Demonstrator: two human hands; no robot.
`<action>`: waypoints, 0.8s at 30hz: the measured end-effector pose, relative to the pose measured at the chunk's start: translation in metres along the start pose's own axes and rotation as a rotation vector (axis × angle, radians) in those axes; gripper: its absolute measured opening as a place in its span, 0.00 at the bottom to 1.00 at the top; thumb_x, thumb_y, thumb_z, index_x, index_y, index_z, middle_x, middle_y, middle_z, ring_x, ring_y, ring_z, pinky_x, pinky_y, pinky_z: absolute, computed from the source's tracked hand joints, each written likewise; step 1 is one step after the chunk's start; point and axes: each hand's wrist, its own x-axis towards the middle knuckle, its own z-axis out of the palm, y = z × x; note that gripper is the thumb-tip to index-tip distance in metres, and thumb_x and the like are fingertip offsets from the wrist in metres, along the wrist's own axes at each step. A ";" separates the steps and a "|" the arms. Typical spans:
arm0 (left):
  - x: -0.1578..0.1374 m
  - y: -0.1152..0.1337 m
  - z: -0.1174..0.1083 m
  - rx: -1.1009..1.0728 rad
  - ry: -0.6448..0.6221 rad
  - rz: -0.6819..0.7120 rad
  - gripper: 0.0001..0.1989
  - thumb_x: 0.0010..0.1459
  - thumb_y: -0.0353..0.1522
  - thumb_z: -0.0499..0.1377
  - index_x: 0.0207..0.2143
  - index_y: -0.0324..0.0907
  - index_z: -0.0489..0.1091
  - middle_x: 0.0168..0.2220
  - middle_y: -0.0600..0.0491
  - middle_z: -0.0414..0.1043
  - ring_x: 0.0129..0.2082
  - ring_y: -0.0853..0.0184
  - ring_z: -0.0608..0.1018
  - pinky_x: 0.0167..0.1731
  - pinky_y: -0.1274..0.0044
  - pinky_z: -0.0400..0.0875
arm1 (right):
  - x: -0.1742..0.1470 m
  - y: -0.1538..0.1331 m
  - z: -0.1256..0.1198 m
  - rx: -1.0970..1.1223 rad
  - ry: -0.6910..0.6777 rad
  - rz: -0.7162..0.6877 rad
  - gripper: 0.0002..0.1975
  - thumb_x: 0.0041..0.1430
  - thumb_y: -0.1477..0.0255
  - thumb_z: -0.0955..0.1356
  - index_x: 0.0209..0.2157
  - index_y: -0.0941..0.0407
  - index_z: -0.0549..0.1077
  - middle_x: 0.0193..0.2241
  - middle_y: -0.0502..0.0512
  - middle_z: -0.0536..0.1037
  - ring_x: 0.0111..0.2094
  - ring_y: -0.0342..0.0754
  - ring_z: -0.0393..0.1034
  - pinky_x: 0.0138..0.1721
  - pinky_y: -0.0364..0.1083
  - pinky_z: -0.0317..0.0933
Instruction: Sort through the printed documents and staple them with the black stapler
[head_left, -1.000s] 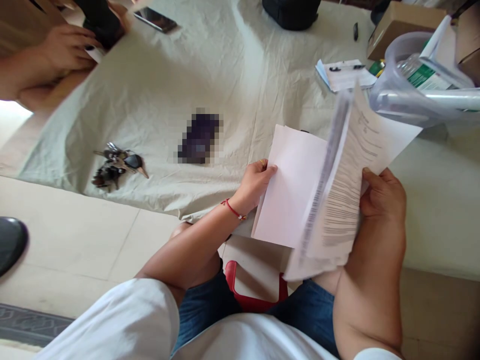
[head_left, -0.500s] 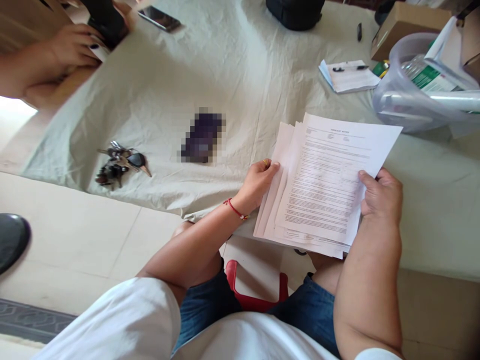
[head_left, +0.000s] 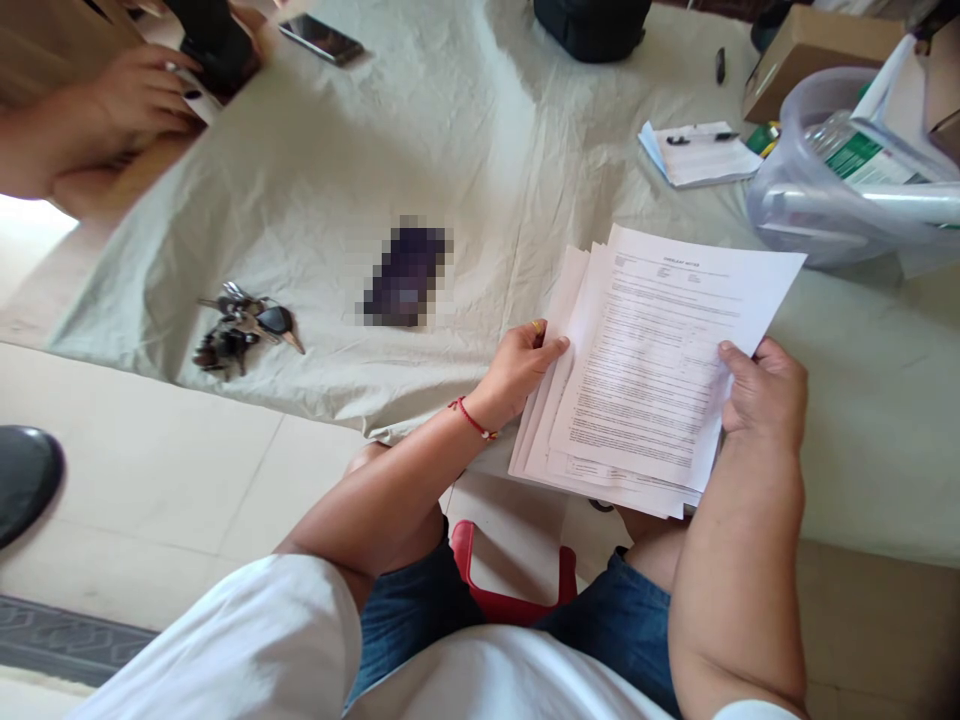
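Several printed sheets of paper point(head_left: 645, 380) are held in a loosely fanned stack over the near edge of the cloth-covered table. My left hand point(head_left: 521, 370) pinches the stack's left edge, thumb on top and fingers underneath. On the opposite side, my right hand point(head_left: 765, 390) grips the right edge, its thumb lying on the top sheet. Lines of small print and a short heading cover that top sheet. Lower sheets stick out to the left and at the bottom. Most fingers of both hands are hidden behind the paper.
On the tablecloth point(head_left: 480, 170) lie a bunch of keys point(head_left: 247, 325), a blurred-out dark object point(head_left: 405, 275) and a phone point(head_left: 321, 38). A notepad point(head_left: 701, 155), a plastic basket point(head_left: 825, 215) and a cardboard box point(head_left: 817, 60) stand at right. Another person's hand point(head_left: 142, 90) is at upper left.
My left thumb has slid slightly to the right, further over the left edge of the sheets. My right hand and the stack have stayed nearly still.
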 end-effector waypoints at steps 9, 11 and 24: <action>-0.005 0.009 0.005 0.077 0.092 -0.024 0.02 0.65 0.31 0.60 0.37 0.42 0.71 0.34 0.52 0.76 0.34 0.65 0.78 0.39 0.73 0.75 | -0.002 -0.005 0.001 0.017 0.010 0.020 0.14 0.34 0.69 0.78 0.28 0.56 0.82 0.29 0.50 0.84 0.28 0.45 0.76 0.31 0.44 0.73; -0.007 0.011 0.006 0.104 0.118 -0.038 0.03 0.66 0.30 0.59 0.36 0.42 0.70 0.33 0.52 0.75 0.33 0.65 0.77 0.39 0.73 0.75 | -0.002 -0.006 0.001 0.014 0.018 0.022 0.15 0.33 0.69 0.78 0.29 0.56 0.82 0.28 0.50 0.84 0.28 0.45 0.76 0.32 0.45 0.74; -0.006 0.011 0.006 0.094 0.103 -0.030 0.02 0.65 0.32 0.62 0.38 0.43 0.71 0.34 0.51 0.77 0.38 0.61 0.81 0.44 0.69 0.78 | -0.001 -0.007 0.002 -0.012 0.063 0.020 0.14 0.35 0.71 0.77 0.30 0.56 0.82 0.27 0.49 0.83 0.29 0.45 0.77 0.34 0.44 0.74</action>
